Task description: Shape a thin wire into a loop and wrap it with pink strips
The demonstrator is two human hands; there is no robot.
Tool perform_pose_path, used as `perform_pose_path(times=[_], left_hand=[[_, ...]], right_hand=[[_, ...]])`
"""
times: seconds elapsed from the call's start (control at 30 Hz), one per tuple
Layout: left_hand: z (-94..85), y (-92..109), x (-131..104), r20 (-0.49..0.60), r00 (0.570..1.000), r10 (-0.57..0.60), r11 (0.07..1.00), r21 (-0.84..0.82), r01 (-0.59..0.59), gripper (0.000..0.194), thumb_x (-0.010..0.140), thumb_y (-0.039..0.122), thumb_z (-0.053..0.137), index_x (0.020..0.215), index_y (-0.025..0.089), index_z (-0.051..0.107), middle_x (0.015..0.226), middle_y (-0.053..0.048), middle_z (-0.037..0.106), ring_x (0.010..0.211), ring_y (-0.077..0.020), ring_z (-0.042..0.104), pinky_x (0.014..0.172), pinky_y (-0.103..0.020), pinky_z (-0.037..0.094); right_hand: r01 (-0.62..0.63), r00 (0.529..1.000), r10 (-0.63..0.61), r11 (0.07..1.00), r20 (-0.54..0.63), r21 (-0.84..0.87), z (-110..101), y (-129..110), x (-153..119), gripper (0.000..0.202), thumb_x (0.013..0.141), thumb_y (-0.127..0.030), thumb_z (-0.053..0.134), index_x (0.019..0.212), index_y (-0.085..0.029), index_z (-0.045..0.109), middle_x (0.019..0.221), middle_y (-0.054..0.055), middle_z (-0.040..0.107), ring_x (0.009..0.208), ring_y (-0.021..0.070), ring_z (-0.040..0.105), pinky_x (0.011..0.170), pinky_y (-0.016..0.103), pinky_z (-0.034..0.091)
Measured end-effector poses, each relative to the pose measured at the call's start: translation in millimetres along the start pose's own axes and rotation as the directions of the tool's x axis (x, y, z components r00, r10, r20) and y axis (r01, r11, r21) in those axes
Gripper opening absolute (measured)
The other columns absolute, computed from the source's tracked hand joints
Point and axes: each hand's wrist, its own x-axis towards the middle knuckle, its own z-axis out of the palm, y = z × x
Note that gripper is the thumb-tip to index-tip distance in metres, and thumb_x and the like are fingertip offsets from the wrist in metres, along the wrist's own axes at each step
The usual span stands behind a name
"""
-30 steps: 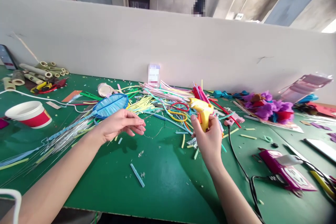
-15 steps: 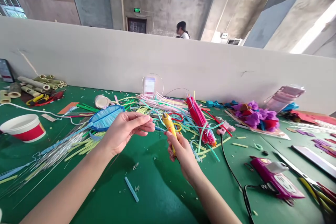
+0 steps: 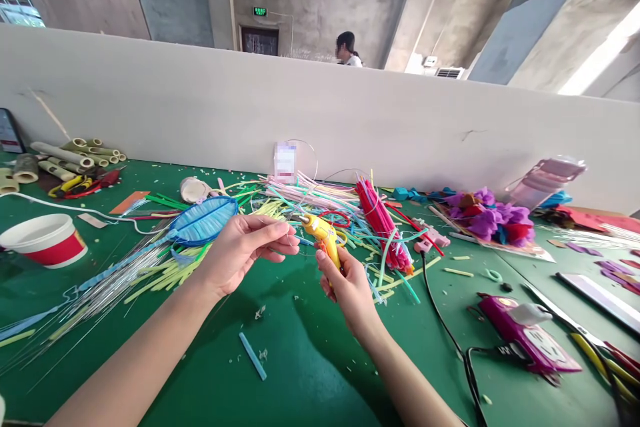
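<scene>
My right hand (image 3: 347,287) is wrapped around the handle of a yellow hot glue gun (image 3: 324,232), its nozzle pointing up and left. Just left of the nozzle, my left hand (image 3: 253,243) is closed in a pinch on a thin wire (image 3: 299,252); most of it is too fine to follow. Behind the left wrist lies a blue leaf-shaped piece (image 3: 203,220) with a wrapped stem. A bundle of red and pink pipe cleaners (image 3: 381,223) rests beyond the glue gun, beside loose strips in pastel colours (image 3: 320,193).
At right, a magenta power strip (image 3: 530,333) with black cables lies near scissors (image 3: 565,320). Purple flowers (image 3: 493,217) stand farther back. A paper cup (image 3: 45,240), bamboo pieces (image 3: 75,157) and pliers (image 3: 85,183) occupy the left. A pale partition (image 3: 200,107) bounds the green table (image 3: 300,360).
The glue gun has turned in my right hand, its nozzle swinging left toward my left fingers. My left hand has barely moved and keeps its pinch.
</scene>
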Motion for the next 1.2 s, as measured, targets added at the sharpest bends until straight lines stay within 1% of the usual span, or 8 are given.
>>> perform_pose_path(times=[0.23,0.47,0.67,0.8,0.97,1.2], left_hand=[[2.1,-0.1,-0.5,0.001,1.000,-0.003,1.000,0.029,0.003,0.030,0.071,0.045,0.080,0.081,0.017,0.077,0.083,-0.009,0.080,0.081,-0.0247,0.076,0.062,-0.026,0.060],[3.3,0.1,0.7,0.022,1.000,0.004,1.000,0.002,-0.004,0.025,0.072,0.043,0.080,0.081,0.019,0.078,0.081,-0.007,0.080,0.078,-0.0220,0.076,0.060,-0.024,0.058],[3.9,0.0,0.5,0.037,0.999,0.003,1.000,-0.011,-0.002,0.021,0.074,0.039,0.080,0.080,0.019,0.078,0.080,-0.006,0.080,0.076,-0.0200,0.076,0.059,-0.022,0.058],[3.9,-0.3,0.5,0.037,0.999,0.000,1.000,-0.010,0.000,0.021,0.075,0.039,0.080,0.080,0.019,0.078,0.080,-0.006,0.080,0.076,-0.0202,0.076,0.059,-0.022,0.058],[4.0,-0.8,0.9,0.044,0.999,0.009,1.000,-0.027,-0.007,0.021,0.074,0.038,0.081,0.080,0.018,0.078,0.080,-0.006,0.080,0.075,-0.0199,0.076,0.058,-0.021,0.058],[5.6,-0.3,0.3,0.063,0.998,0.026,0.998,-0.067,-0.021,0.019,0.078,0.035,0.079,0.081,0.016,0.079,0.079,-0.006,0.080,0.073,-0.0172,0.076,0.056,-0.017,0.057]], right_hand=[[0.002,1.000,-0.001,0.998,-0.011,0.056,1.0,-2.0,-1.0,0.041,0.080,-0.058,0.067,0.085,-0.020,0.053,0.060,-0.007,0.044,0.044,0.0077,0.040,0.039,0.021,0.023],[0.006,1.000,-0.006,0.997,0.005,0.075,2.8,-3.8,-1.9,0.040,0.080,-0.058,0.066,0.085,-0.020,0.051,0.062,-0.007,0.043,0.044,0.0073,0.039,0.040,0.022,0.024],[0.007,1.000,-0.008,0.998,0.009,0.069,2.7,-3.9,-2.1,0.039,0.082,-0.057,0.065,0.090,-0.020,0.054,0.057,-0.008,0.041,0.044,0.0084,0.037,0.041,0.022,0.022],[0.021,1.000,-0.021,0.998,0.007,0.065,2.6,-3.7,-1.8,0.039,0.082,-0.058,0.064,0.088,-0.020,0.053,0.057,-0.008,0.041,0.044,0.0085,0.036,0.041,0.023,0.022],[0.028,0.999,-0.029,0.998,0.015,0.064,2.0,-2.1,-1.8,0.038,0.084,-0.056,0.064,0.090,-0.020,0.053,0.061,-0.007,0.042,0.044,0.0076,0.037,0.041,0.022,0.022],[0.034,0.999,-0.034,0.999,-0.009,0.031,1.5,0.6,-1.1,0.039,0.084,-0.057,0.062,0.086,-0.020,0.052,0.053,-0.008,0.041,0.044,0.0087,0.037,0.041,0.022,0.024]])
